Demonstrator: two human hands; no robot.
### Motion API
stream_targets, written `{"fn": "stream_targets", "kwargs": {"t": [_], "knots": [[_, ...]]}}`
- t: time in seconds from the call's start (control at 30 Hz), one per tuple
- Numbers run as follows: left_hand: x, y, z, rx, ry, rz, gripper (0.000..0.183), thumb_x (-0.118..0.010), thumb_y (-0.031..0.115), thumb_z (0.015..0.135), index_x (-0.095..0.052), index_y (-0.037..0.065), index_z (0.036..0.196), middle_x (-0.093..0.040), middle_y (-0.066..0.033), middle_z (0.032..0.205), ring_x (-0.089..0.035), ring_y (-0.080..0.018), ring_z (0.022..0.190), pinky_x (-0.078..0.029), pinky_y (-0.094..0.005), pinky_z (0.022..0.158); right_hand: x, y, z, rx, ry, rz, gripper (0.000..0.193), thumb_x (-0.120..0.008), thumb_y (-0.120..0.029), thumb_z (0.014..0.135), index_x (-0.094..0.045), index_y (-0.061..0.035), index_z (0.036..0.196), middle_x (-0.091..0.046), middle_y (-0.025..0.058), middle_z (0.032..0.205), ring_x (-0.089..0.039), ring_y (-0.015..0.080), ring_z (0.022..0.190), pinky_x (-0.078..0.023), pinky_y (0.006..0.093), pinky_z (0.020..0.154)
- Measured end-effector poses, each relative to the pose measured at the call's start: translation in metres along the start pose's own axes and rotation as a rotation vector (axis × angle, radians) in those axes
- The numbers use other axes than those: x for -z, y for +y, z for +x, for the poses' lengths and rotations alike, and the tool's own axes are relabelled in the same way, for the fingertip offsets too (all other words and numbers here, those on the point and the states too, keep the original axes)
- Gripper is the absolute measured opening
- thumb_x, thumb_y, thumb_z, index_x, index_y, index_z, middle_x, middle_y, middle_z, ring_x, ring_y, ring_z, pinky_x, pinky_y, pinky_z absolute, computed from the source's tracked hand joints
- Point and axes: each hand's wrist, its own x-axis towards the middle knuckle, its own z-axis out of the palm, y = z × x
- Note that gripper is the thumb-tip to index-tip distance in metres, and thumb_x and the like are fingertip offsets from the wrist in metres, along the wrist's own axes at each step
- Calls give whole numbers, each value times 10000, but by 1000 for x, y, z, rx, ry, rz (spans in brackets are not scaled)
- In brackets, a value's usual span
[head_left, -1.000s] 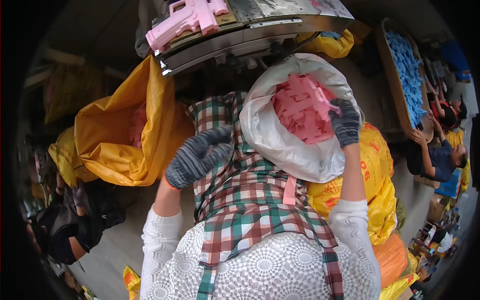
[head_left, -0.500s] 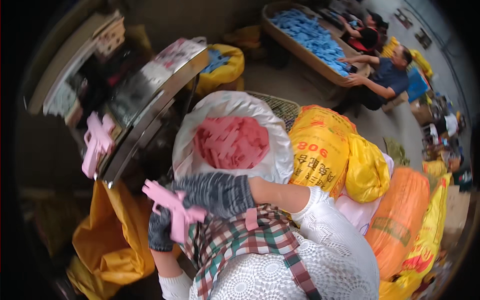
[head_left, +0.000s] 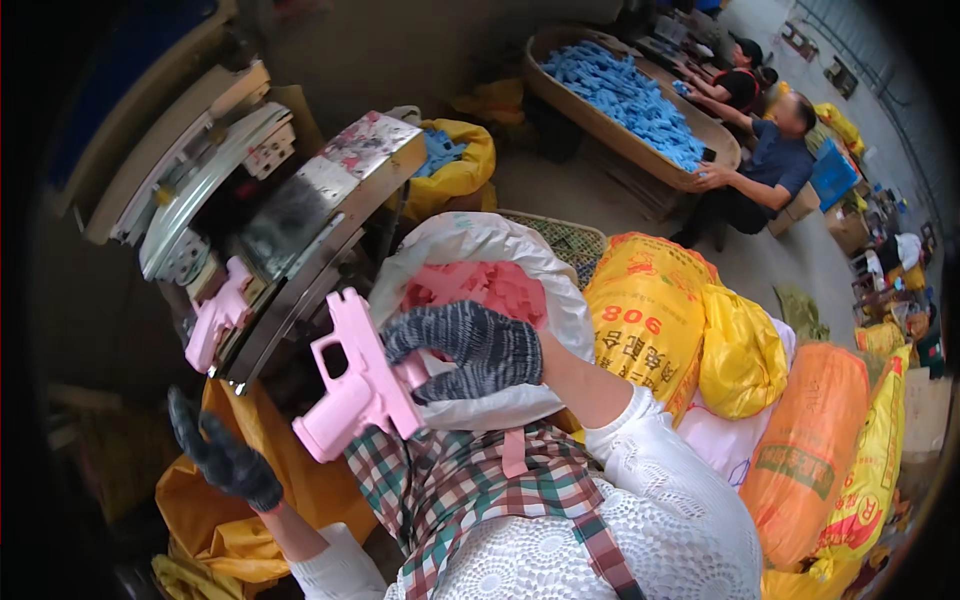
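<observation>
The right hand (head_left: 465, 350) is curling round one side of a pink gun (head_left: 372, 388), now carrying it alone by the white sack (head_left: 490, 412); the left hand (head_left: 237, 467), parted from it, is hanging half-open, empty, near the orange sack (head_left: 325, 485).

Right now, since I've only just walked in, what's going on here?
The person's gloved right hand holds a pink toy pistol beside an open white sack of pink pieces. The gloved left hand is open and empty near an orange sack. Another pink toy pistol lies at a metal machine's edge.
</observation>
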Motion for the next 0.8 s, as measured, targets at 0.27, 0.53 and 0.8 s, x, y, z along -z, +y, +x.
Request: {"fn": "stream_targets", "kwargs": {"t": [0.27, 0.53, 0.8], "knots": [[-23, -26, 70, 200, -649, 356, 714, -719, 298, 758, -400, -8, 1318, -505, -213, 1239, -496, -327, 1139, -381, -368, 982, -18, -5, -2, 5, -53, 38, 494, -773, -94, 685, -574, -38, 1134, -617, 118, 1094, -593, 243, 1045, -444, 346, 918], [-10, -30, 51, -6, -500, 671, 612, -708, 341, 708, -509, 92, 1231, -548, -132, 1076, -505, -314, 1020, -389, -437, 898, -20, 8, 46, -37, 81, 28, 530, -779, -91, 681, -559, -22, 1158, -584, 107, 1146, -549, 216, 1087, -411, 340, 956], [122, -31, -35, 244, -428, 1013, 727, -725, 344, 700, -437, 32, 1290, -515, -171, 1183, -478, -347, 1113, -353, -455, 970, -33, 44, 177, 250, -44, -156, 467, -709, -52, 716, -598, -107, 1167, -600, 101, 1130, -593, 214, 1010, -490, 313, 858]]}}
